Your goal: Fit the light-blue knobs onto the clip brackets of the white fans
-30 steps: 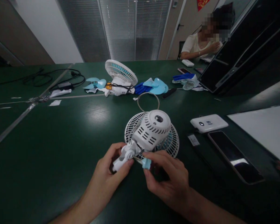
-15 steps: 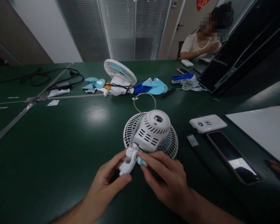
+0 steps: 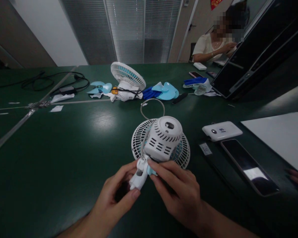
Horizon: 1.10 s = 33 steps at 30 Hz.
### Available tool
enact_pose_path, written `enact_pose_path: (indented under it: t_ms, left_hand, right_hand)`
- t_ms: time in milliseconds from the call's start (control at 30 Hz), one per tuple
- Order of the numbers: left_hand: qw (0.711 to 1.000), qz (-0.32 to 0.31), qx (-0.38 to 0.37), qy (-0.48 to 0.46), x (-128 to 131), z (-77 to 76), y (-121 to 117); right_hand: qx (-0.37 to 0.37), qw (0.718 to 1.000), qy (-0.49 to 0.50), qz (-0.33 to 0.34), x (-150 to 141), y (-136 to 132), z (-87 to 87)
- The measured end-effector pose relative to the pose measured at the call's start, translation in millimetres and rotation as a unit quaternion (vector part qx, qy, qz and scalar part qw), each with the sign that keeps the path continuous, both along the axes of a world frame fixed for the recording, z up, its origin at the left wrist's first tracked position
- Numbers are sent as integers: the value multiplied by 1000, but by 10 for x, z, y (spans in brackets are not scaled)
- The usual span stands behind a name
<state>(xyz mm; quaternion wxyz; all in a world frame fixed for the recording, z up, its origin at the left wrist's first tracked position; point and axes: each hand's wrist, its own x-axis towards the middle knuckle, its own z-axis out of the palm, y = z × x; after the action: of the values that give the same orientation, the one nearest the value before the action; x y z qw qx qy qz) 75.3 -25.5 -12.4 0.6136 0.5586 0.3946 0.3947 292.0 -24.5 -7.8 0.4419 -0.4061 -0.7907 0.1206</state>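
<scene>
A white fan (image 3: 164, 138) lies on the green table, its round grille against the tabletop and its vented motor housing facing up. At its near end juts a white clip (image 3: 138, 180), joined by a hinge. My left hand (image 3: 114, 193) is closed around that clip, thumb on its near end and fingers partly hidden behind it. A light blue knob (image 3: 151, 170) sits at the right side of the hinge. Thumb and fingers of my right hand (image 3: 177, 186) pinch this knob. The fan's grey cable (image 3: 152, 99) loops up behind the grille.
Farther back lie a second fan (image 3: 126, 81), light blue fan blades (image 3: 167, 91), blue-and-white gloves (image 3: 198, 85) and black cables (image 3: 72, 79). On the right are a white device (image 3: 222, 131), a phone (image 3: 248, 167) and a white board (image 3: 283, 138). A person (image 3: 211, 48) sits at the far side.
The clip has shifted slightly right and turned in my left hand. My right hand keeps its pinch on the knob; the fan has hardly moved.
</scene>
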Motion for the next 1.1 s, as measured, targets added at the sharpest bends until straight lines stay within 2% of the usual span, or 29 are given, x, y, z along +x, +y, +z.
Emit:
enact_pose_path:
  t_ms: [167, 467, 700, 900, 1100]
  left_hand:
    - [999, -1, 11, 33, -6, -18, 1]
    - [991, -44, 54, 114, 7, 25, -28]
    - [976, -74, 106, 177, -6, 24, -58]
    - [979, -35, 106, 168, 14, -26, -47]
    - [981, 8, 141, 135, 20, -45, -23]
  right_hand:
    - [5, 999, 32, -29, -38, -9, 15]
    - [-6, 996, 85, -22, -27, 18, 2]
    - [-7, 996, 74, -45, -14, -9, -7]
    - [-28, 997, 60, 34, 12, 10, -13]
    - [23, 997, 33, 61, 74, 27, 19]
